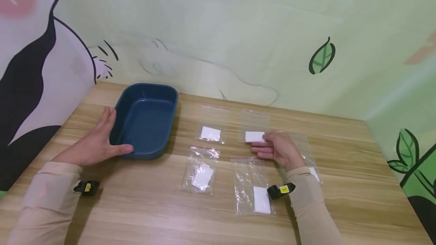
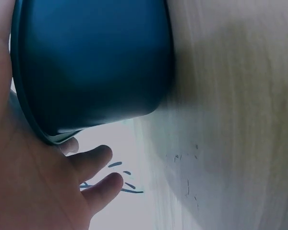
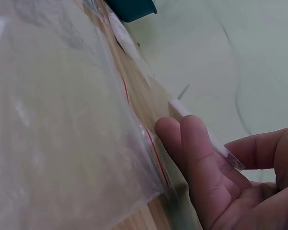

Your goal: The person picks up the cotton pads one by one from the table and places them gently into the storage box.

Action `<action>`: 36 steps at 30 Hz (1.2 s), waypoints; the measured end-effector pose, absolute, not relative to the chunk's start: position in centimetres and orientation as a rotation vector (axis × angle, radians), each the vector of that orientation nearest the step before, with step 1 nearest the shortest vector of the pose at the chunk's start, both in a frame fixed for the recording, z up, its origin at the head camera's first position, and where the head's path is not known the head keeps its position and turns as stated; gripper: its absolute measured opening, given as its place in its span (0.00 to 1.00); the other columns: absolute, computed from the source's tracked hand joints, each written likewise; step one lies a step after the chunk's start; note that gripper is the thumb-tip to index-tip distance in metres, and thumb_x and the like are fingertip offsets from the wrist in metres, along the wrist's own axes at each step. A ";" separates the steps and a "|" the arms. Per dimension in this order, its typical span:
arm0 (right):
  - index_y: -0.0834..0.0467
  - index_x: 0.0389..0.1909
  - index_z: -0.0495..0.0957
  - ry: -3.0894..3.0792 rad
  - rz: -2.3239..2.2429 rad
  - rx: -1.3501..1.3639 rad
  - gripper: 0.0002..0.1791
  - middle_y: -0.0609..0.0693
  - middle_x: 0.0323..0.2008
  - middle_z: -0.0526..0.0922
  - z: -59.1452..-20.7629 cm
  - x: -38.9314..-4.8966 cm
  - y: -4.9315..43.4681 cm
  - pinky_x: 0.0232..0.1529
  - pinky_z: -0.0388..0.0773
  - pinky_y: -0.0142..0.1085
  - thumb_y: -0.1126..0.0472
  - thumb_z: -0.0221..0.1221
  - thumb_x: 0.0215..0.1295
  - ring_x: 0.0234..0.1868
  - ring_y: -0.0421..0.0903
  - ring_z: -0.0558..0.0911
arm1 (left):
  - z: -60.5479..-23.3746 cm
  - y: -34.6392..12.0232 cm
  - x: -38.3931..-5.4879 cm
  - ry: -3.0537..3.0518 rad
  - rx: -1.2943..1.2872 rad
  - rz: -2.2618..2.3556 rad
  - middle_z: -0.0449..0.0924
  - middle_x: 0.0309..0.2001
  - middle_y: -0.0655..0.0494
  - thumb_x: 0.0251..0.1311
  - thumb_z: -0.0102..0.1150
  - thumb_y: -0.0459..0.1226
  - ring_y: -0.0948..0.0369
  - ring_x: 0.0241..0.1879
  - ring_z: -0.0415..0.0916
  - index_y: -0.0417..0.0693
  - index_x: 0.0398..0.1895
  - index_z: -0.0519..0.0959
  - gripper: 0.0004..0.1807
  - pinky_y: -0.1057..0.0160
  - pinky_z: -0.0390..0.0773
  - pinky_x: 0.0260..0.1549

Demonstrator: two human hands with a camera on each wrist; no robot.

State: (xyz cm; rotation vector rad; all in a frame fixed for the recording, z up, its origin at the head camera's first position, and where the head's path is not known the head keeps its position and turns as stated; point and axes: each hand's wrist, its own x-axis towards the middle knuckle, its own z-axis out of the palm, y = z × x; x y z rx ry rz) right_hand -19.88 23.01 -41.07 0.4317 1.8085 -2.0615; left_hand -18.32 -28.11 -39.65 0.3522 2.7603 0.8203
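My left hand (image 1: 97,139) rests against the left side of a deep blue plastic bin (image 1: 148,118), thumb and fingers spread. The palm lies along the bin's rim (image 2: 20,96) in the left wrist view, fingers straight. With my right hand (image 1: 281,148) I pinch the lower right corner of a clear zip bag (image 1: 255,122) that contains a white rectangular piece (image 1: 254,136). The right wrist view shows that white piece (image 3: 180,109) tilted up between thumb and fingers. Another clear zip bag (image 1: 299,148) lies partly hidden under my right hand and wrist.
More zip bags with white pieces lie on the wooden table (image 1: 153,199): a back one (image 1: 214,116), a front left one (image 1: 201,171) and a front right one (image 1: 245,184) below my right hand. A printed cloth backdrop (image 1: 218,29) stands behind the table.
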 end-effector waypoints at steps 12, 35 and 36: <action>0.69 0.77 0.50 1.898 -1.996 0.393 0.29 0.69 0.47 0.84 -41.7 -19.7 23.4 0.38 0.85 0.44 0.66 0.42 0.81 0.36 0.53 0.89 | -39.7 -27.8 -18.3 2.751 0.375 0.838 0.09 0.76 0.39 0.58 0.69 0.58 0.32 0.75 0.25 0.35 0.76 0.22 0.71 0.29 0.46 0.66; 0.70 0.75 0.56 1.930 -2.029 0.348 0.26 0.73 0.59 0.74 -40.9 -19.7 22.7 0.41 0.85 0.41 0.68 0.43 0.80 0.35 0.49 0.89 | -39.4 -27.9 -18.0 2.736 0.325 0.805 0.10 0.76 0.38 0.60 0.66 0.60 0.30 0.74 0.31 0.37 0.77 0.22 0.70 0.27 0.50 0.63; 0.70 0.75 0.55 1.930 -2.032 0.340 0.27 0.72 0.59 0.75 -40.8 -19.6 22.7 0.41 0.85 0.41 0.68 0.43 0.80 0.35 0.49 0.89 | -39.4 -27.9 -18.0 2.733 0.323 0.808 0.10 0.76 0.39 0.60 0.66 0.60 0.30 0.74 0.30 0.37 0.77 0.22 0.70 0.27 0.50 0.63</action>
